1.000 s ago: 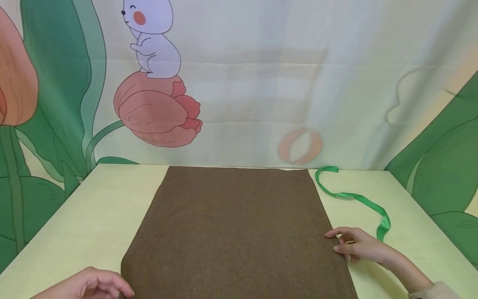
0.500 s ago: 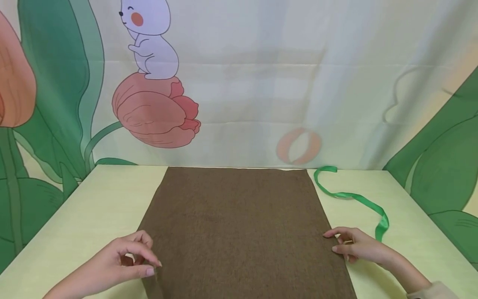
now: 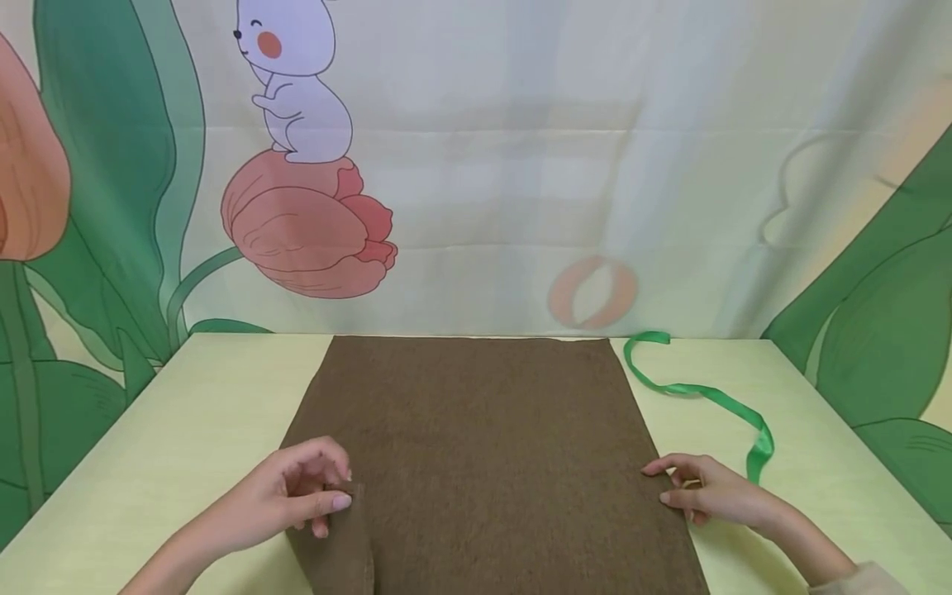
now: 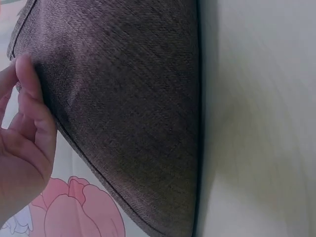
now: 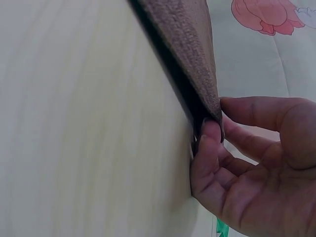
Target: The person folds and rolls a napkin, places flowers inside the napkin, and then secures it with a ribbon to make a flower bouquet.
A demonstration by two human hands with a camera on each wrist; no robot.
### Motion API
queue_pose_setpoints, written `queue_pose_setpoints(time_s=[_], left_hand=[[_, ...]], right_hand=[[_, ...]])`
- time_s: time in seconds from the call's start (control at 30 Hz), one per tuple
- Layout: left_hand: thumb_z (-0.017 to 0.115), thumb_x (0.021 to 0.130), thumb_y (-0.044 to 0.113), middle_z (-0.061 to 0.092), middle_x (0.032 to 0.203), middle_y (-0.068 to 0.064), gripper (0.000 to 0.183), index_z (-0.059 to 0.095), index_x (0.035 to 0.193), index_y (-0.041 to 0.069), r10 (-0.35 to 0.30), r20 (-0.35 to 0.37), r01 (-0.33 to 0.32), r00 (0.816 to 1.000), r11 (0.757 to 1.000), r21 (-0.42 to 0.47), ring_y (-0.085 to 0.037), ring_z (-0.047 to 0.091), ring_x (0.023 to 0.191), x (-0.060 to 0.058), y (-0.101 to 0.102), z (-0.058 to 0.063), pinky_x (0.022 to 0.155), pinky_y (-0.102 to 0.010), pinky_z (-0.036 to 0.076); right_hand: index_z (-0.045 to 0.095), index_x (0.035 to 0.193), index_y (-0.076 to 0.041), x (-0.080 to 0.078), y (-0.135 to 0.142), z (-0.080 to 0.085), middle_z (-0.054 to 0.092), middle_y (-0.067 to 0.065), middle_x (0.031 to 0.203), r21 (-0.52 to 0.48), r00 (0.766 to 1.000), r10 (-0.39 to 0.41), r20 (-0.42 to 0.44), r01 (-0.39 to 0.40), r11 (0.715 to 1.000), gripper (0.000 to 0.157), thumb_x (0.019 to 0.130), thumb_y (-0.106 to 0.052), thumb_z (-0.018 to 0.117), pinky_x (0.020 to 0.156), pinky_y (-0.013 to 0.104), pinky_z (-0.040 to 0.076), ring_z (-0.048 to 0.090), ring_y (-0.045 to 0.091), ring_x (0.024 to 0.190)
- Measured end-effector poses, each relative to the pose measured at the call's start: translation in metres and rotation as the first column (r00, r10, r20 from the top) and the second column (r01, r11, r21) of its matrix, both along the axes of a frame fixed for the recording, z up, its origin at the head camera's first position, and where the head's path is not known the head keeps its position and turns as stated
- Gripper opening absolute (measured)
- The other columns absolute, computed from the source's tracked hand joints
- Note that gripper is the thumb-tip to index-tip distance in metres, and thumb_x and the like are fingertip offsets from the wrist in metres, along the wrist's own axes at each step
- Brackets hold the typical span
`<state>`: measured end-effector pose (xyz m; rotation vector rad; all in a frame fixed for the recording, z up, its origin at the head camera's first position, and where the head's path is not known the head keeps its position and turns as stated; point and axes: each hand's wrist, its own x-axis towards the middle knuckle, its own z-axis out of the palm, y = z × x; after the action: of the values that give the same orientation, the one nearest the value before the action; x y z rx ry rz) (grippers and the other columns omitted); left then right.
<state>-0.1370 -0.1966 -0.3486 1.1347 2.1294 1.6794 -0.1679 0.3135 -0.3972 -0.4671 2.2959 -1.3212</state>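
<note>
A dark brown woven cloth (image 3: 483,446) lies spread over the middle of the table. My left hand (image 3: 286,496) pinches its left edge between thumb and fingers and holds it raised, with a strip of cloth turned inward beneath the hand. In the left wrist view, the cloth (image 4: 128,98) slopes up toward the fingertips of that hand (image 4: 29,143). On the opposite side, my right hand (image 3: 714,490) grips the right edge. The right wrist view shows the cloth's edge (image 5: 190,54) between the thumb and fingers of my right hand (image 5: 256,168).
A green ribbon (image 3: 732,405) lies in a loose curve on the pale table (image 3: 216,413), right of the cloth. Behind the table hangs a printed curtain (image 3: 483,165) with tulips, leaves and a white animal. The cloth's far edge reaches the table's back edge.
My left hand has moved from the lower left up and to the right, bringing the cloth's left edge inward over the rest. My right hand has stayed at the right edge.
</note>
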Motion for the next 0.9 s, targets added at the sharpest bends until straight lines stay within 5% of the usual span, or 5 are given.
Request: queue_pose_setpoints(time_s=[0.3,0.9], left_hand=[[0.053,0.087,-0.005,0.059,0.078,-0.013,0.014,0.058,0.093,0.006,-0.089,0.027,0.090,0.996,0.996,-0.017,-0.016,0.064,0.065,-0.014,0.005,0.002,0.046,-0.027,0.043],[0.063,0.085,0.013,0.064,0.071,-0.004,0.018,0.067,0.102,0.007,-0.017,0.131,0.049,0.991,0.968,-0.245,-0.011,0.061,0.062,-0.037,0.047,0.009,0.047,-0.024,0.042]], right_hand=[[0.046,0.118,0.012,0.001,0.000,0.000,0.044,0.003,0.075,0.004,0.999,0.016,-0.027,-0.016,1.000,0.036,0.088,-0.007,0.057,0.047,0.021,0.040,0.045,0.006,0.051],[0.042,0.122,0.012,-0.003,0.006,0.000,0.045,0.003,0.078,-0.056,0.997,0.044,0.057,-0.041,0.998,0.042,0.088,-0.006,0.057,0.049,0.022,0.040,0.046,0.008,0.055]])
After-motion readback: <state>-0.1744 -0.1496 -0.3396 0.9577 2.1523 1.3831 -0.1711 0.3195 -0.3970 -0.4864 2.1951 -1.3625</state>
